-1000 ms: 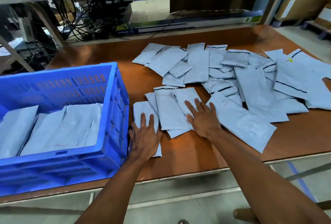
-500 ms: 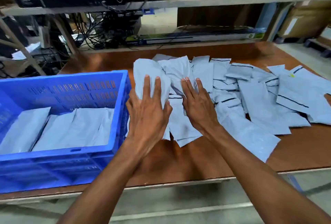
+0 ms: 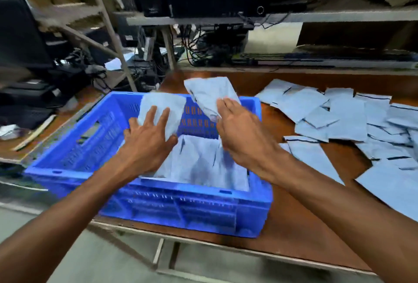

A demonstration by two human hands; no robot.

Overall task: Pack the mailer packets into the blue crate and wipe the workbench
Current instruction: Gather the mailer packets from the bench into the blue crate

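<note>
The blue crate (image 3: 74, 153) stands on the brown workbench (image 3: 294, 219) with several grey mailer packets (image 3: 199, 165) inside it. Above the crate, my left hand (image 3: 149, 137) holds a grey packet (image 3: 162, 106), fingers on top and thumb underneath. My right hand (image 3: 242, 128) grips another grey packet (image 3: 210, 94), which sticks up over the crate's far wall. Both hands are inside the crate's outline. A spread of loose grey packets (image 3: 346, 119) lies on the workbench to the right.
A metal shelf (image 3: 294, 16) with black electronics and tangled cables (image 3: 203, 49) runs behind the bench. A slanted metal frame bar (image 3: 108, 29) rises behind the crate. Dark equipment (image 3: 24, 106) crowds the left side. The bench's front edge (image 3: 226, 246) lies below the crate.
Both hands lifted packets off the bench pile and carried them left over the crate. The view swung left, so the crate now sits in the middle.
</note>
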